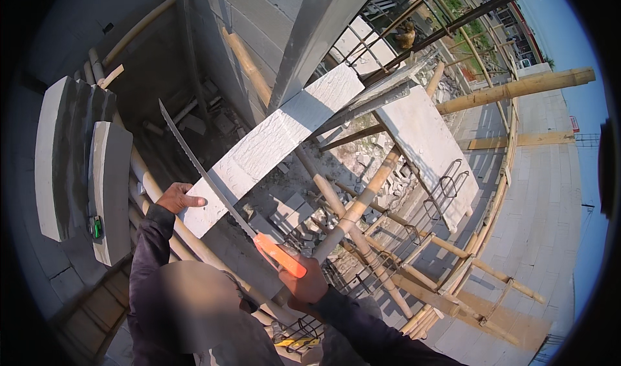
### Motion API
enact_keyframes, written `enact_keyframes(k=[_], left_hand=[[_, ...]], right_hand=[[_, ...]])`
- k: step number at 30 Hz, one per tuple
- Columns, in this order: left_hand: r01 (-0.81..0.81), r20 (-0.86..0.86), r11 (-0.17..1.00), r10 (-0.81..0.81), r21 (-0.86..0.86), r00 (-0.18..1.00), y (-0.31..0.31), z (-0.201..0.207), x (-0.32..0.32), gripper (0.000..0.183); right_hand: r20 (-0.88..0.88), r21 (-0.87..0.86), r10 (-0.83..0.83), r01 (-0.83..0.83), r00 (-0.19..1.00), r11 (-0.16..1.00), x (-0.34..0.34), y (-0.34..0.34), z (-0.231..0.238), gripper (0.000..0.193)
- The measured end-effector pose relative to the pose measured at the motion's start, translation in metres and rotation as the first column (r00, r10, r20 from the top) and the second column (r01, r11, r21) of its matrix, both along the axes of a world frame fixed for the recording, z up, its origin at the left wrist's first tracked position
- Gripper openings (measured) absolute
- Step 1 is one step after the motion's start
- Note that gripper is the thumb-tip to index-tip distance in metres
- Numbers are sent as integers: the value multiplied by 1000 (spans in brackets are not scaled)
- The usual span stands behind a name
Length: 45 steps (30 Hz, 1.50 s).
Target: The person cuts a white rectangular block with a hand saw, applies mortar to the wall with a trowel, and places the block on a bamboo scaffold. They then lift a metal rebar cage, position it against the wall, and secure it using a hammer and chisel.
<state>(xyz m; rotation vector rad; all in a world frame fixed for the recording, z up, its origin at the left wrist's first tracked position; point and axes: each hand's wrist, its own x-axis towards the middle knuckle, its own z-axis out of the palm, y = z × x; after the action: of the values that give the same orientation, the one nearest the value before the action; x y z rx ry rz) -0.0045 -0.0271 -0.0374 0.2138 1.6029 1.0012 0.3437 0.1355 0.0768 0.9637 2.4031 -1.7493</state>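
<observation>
A long white aerated concrete block (278, 143) stretches diagonally across the middle of the view, over an open gap. My left hand (180, 200) grips its near left end, thumb lying on the top face. In my right hand (307, 280) is a hand saw, its orange handle (278, 254) wrapped by my fingers. The long toothed blade (194, 154) crosses the near end of the block, just to the right of my left thumb. I cannot tell whether the teeth have cut into the block.
More blocks (58, 162) stand at the left, with a small green tool (97, 227) on one. Bamboo poles (362, 204) cross beneath and to the right. A pale board (427, 146) carries bent wire stirrups (453, 178). Broken rubble (388, 188) lies below.
</observation>
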Motion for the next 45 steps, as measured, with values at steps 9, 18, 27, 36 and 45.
enact_keyframes(k=[9,18,27,36,45], left_hand=[[28,-60,996,-33,-89,998,-17,4,-5,65],[72,-81,997,-72,-7,994,-17,-21,-3,69],[-26,7,993,25,117,1000,-27,-25,3,66],[-21,-36,997,24,79,999,-34,-30,-1,61],[-79,-143,995,86,54,986,-42,-31,6,60]], right_hand=[[-121,123,137,-122,983,985,-17,-6,7,21],[-130,94,24,-12,991,995,-13,-29,-7,25],[-98,135,113,-99,989,986,-11,-29,-12,14],[-194,100,151,-133,969,986,-2,-38,-23,22],[-151,85,111,-99,982,991,1,-45,-27,24]])
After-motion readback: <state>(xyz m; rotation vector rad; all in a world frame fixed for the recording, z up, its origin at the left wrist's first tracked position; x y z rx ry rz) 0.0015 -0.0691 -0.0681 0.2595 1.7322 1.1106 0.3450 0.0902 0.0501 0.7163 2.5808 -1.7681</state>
